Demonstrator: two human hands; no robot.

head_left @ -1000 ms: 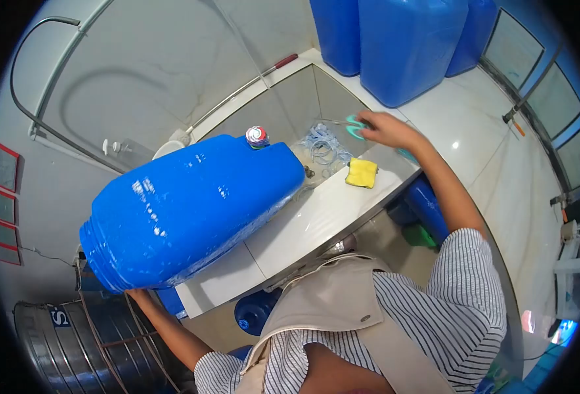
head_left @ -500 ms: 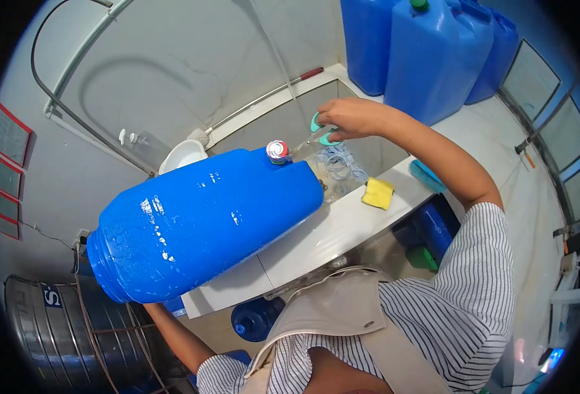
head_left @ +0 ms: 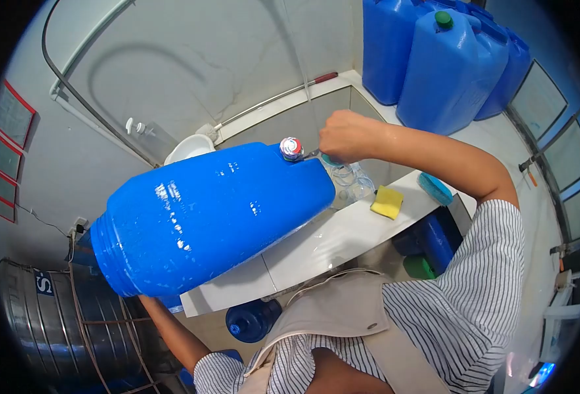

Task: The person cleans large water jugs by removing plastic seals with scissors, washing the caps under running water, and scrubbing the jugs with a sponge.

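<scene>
A large blue jug (head_left: 218, 217) lies on its side across the white sink ledge (head_left: 303, 253), its ribbed base toward the left. On its spout is a red and white wrapped cap (head_left: 291, 149). My right hand (head_left: 349, 136) is closed around the teal-handled scissors (head_left: 329, 159), whose blade end touches the cap's edge. Most of the handles are hidden by the hand. My left arm reaches under the jug's base end at lower left, and the hand itself is hidden behind the jug.
A yellow sponge (head_left: 387, 201) and a teal brush (head_left: 435, 188) lie on the ledge. Clear plastic scraps (head_left: 356, 184) are in the sink. Several upright blue jugs (head_left: 438, 72) stand at the back right. A white bowl (head_left: 191, 148) is behind the lying jug.
My right hand has moved left with the scissors, from above the sink to the jug's cap, and its fingers have closed further. The view has shifted, bringing more of the upright jugs into sight.
</scene>
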